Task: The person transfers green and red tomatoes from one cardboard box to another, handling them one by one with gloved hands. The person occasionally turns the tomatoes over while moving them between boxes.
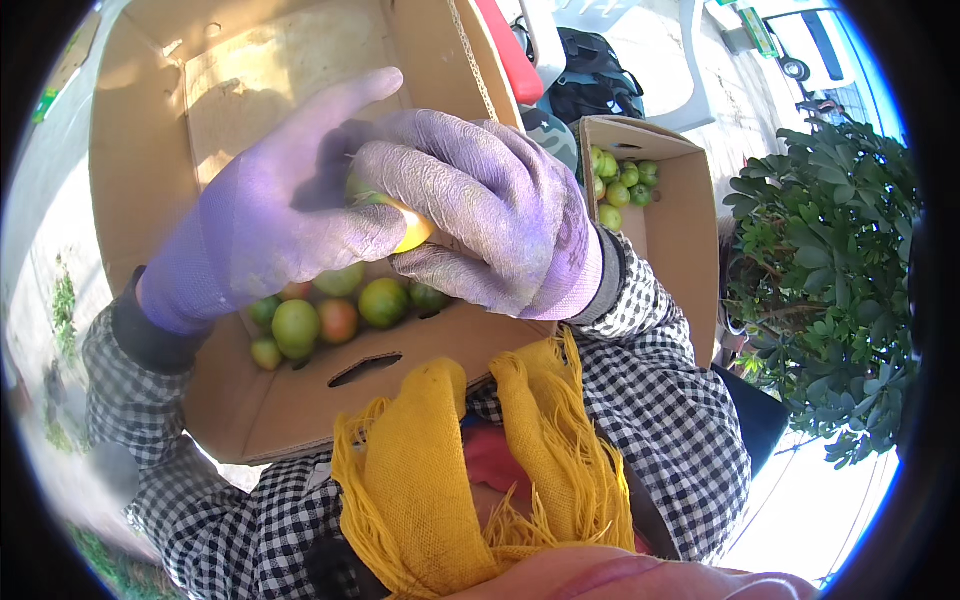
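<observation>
Both hands wear purple work gloves with greyish coated palms and fingers. My left hand [270,202] has its thumb against a yellow-green tomato [411,225], its other fingers stretched away. Around the same tomato my right hand [480,202] curls its fingers, covering much of it. Below the hands, several green and reddish tomatoes [295,324] lie along the near side of a large cardboard box [300,420].
A second cardboard box [679,247] with several green tomatoes [619,193] stands to the right. Beyond it are a black backpack [596,71], a white plastic chair [694,75] and a red object [514,56]. A leafy shrub [825,262] grows at the far right.
</observation>
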### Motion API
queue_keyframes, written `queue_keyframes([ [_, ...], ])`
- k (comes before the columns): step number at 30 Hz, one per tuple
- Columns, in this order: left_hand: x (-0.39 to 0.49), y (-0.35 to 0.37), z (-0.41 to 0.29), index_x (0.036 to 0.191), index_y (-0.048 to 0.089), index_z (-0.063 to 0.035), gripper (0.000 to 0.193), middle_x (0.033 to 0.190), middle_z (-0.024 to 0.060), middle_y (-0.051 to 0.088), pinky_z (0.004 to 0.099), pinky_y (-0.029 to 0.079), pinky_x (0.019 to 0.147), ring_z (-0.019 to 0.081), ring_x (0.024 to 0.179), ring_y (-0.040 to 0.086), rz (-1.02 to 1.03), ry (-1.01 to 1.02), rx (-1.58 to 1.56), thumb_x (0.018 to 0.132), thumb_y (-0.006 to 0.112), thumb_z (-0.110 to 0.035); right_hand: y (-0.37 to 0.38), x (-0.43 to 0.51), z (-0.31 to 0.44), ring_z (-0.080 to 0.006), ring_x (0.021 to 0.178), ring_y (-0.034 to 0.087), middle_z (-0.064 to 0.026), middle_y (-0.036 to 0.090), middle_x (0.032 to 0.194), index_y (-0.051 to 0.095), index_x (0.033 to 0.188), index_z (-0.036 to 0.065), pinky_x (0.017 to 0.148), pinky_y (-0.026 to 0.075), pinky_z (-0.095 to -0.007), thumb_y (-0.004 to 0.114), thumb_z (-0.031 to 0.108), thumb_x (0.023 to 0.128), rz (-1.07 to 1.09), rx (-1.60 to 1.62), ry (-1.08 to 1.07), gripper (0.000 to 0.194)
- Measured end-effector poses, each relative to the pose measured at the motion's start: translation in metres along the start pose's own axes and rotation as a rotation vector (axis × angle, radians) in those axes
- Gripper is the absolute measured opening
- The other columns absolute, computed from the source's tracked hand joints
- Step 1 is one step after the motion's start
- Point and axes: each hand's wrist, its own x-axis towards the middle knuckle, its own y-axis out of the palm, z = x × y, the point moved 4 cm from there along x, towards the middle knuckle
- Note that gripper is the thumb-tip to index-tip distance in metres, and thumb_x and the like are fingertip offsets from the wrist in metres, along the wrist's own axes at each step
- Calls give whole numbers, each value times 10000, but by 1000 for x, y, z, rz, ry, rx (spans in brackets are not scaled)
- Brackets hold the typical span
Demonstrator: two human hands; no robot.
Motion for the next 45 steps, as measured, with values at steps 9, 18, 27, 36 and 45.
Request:
queue_keyframes([
  [9, -8, 12, 11, 1549, 485, -11, 697, 1517, 209, 540, 457, 452, 1160, 364, 1370, 559, 126, 210, 1154, 919, 750, -153, -35, -63, -39, -308, 1231, 687, -222, 665, 1367, 573, 1439, -57, 1039, 558, -412, 892, 169, 847, -451, 177, 239, 709],
  [18, -16, 27, 30, 1361, 628, -30, 691, 1273, 143, 623, 442, 514, 1013, 316, 1211, 608, 364, 294, 1471, 710, 826, -148, -97, -298, -227, -235, 1146, 705, -171, 722, 1259, 583, 1436, -71, 1000, 566, -340, 780, 191, 977, -872, 101, 1273, 564],
  [27, -17, 21, 31, 1366, 630, -70, 519, 1326, 164, 640, 481, 477, 1107, 350, 1267, 609, 370, 103, 1472, 884, 764, -207, -47, -378, -312, -285, 1164, 735, -195, 762, 1265, 683, 1390, 18, 1023, 557, -400, 771, 337, 961, -363, -380, 1555, 542],
  [36, -16, 17, 36, 1360, 624, -28, 517, 1304, 174, 643, 476, 482, 1091, 357, 1250, 615, 486, 23, 1435, 895, 747, -220, -52, -333, -270, -250, 1130, 732, -172, 764, 1230, 697, 1326, -34, 1000, 568, -358, 675, 186, 1037, -651, -101, 1276, 364],
  [45, -14, 24, 56, 1286, 642, -20, 451, 1202, 190, 668, 472, 519, 989, 375, 1126, 647, 654, -80, 1277, 885, 730, -206, -28, -31, -18, -322, 1061, 746, -193, 745, 1201, 701, 1259, -6, 897, 601, -405, 721, 127, 937, -45, 139, -109, 349],
])
